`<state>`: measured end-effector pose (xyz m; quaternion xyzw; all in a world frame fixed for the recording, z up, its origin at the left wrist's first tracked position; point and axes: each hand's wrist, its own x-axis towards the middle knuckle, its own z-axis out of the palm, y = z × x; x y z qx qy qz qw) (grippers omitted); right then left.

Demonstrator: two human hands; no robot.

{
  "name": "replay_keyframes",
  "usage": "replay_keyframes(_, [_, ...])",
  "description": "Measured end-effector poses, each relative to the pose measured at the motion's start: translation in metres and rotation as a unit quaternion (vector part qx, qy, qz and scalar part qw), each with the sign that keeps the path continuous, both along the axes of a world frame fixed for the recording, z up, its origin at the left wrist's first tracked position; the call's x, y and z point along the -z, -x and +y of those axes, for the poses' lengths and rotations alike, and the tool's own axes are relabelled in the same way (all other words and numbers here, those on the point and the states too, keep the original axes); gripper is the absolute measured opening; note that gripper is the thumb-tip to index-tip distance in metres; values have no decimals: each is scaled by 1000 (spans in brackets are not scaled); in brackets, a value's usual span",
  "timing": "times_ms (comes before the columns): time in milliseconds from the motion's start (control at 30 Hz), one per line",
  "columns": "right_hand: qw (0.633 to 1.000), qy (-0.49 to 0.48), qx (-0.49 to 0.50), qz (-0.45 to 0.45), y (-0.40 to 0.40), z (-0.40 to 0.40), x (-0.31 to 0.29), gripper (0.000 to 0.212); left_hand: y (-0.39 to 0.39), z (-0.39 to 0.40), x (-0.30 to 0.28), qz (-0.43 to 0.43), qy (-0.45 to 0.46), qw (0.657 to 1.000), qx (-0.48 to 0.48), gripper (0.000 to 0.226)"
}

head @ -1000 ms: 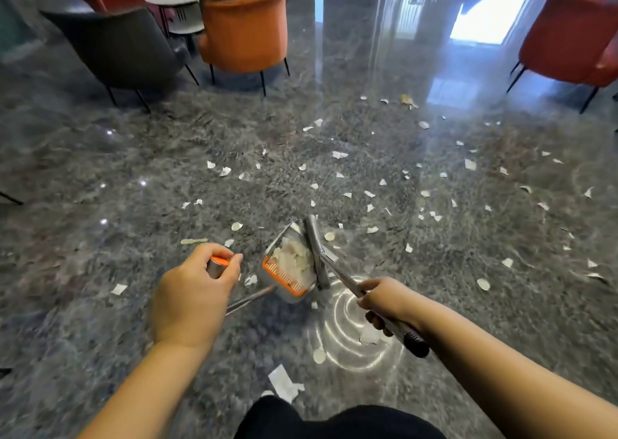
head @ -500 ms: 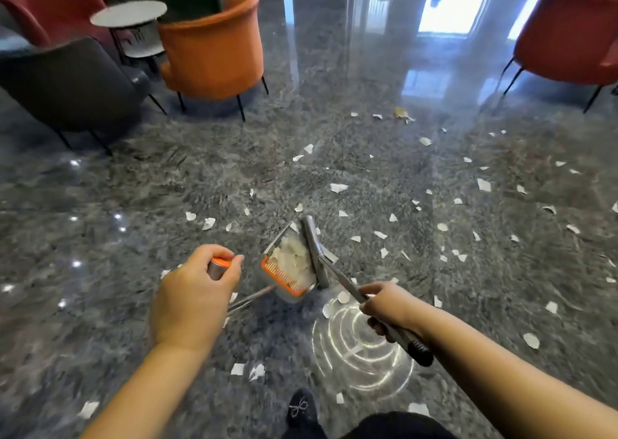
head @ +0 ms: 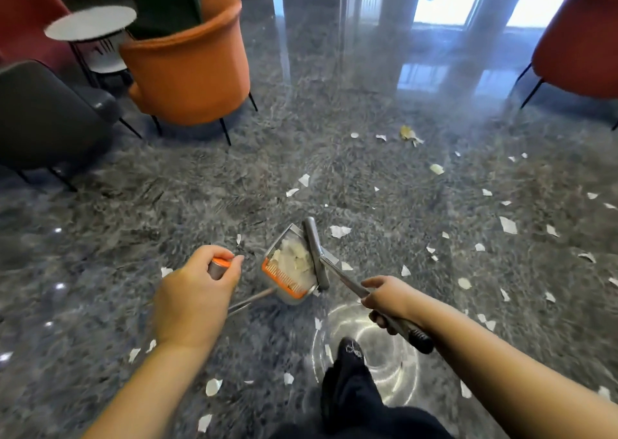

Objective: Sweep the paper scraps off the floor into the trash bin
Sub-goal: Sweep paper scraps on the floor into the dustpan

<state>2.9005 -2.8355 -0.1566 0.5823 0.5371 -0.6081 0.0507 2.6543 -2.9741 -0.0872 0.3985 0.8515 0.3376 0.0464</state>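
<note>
Fingers (head: 230,264) grip dustpan (head: 291,268) handle; right hand (head: 388,300) grips broom (head: 316,254), head pointing away.

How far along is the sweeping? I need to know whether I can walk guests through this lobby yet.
Partly done. The dustpan already holds a heap of white scraps. The left hand grips its handle and the right hand grips the broom, whose head lies along the pan's edge. Left: many paper scraps lie scattered on the floor, mostly to the right and near the shoe. No trash bin is in view.
</note>
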Motion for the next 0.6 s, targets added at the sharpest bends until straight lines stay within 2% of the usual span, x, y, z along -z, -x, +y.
replay_keyframes(233, [1000,9,-19,-7,55,181,-25,32,57,173,-20,3,5,1000,-8,16])
replay_keyframes(433, [1000,3,-1,-8,122,314,-31,44,119,308,-20,0,-6,1000,-17,15])
replay_keyframes(600, [1000,-18,0,0,184,430,-22,33,188,434,-8,8,-8,1000,14,17])
